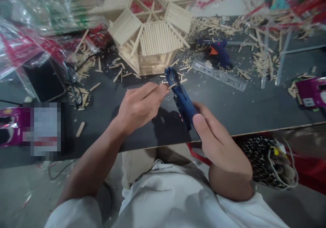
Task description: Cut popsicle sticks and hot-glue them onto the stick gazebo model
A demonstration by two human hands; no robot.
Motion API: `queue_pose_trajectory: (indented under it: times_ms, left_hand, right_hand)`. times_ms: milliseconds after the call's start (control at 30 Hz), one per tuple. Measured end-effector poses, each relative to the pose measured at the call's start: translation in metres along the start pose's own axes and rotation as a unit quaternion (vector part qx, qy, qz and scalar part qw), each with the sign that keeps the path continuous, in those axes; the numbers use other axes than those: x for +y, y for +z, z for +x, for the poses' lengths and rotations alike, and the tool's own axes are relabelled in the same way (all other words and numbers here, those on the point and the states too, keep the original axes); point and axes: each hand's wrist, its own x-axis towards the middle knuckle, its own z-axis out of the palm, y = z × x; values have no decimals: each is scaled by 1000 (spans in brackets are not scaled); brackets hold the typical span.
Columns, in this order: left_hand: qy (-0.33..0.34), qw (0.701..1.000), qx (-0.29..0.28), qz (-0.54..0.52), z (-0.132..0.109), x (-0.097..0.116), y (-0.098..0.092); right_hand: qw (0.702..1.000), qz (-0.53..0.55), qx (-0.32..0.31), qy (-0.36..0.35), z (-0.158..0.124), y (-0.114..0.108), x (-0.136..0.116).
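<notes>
My right hand [215, 133] grips the handles of a blue hand cutter [185, 104], its jaws pointing away from me. My left hand [140, 104] is closed in a pinch on a thin wooden stick [171, 86], whose end sits at the cutter's jaws. Whether the blades touch the stick is too small to tell. Just beyond both hands stands a many-sided model house [160, 39] built of pale wooden sticks, with slatted roof panels and an open middle.
Right of the model lie a blue glue gun [221, 51] and a clear ruler [220, 75]. Stick offcuts [259, 55] litter the dark table [244, 109]. A phone [44, 77], glasses [73, 85] and crumpled plastic wrap [51, 17] are at left. A patterned bag [257, 160] hangs below the right edge.
</notes>
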Motion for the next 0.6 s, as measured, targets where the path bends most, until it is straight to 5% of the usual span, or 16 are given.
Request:
queue_pose_trajectory:
  times_ms: [467, 600]
  left_hand:
    - [52, 997, 56, 27, 3, 2, 0]
    - [26, 999, 30, 33, 2, 1, 1]
  right_hand:
    - [1000, 7, -14, -10, 0, -2, -1]
    - [1000, 10, -20, -4, 0, -2, -1]
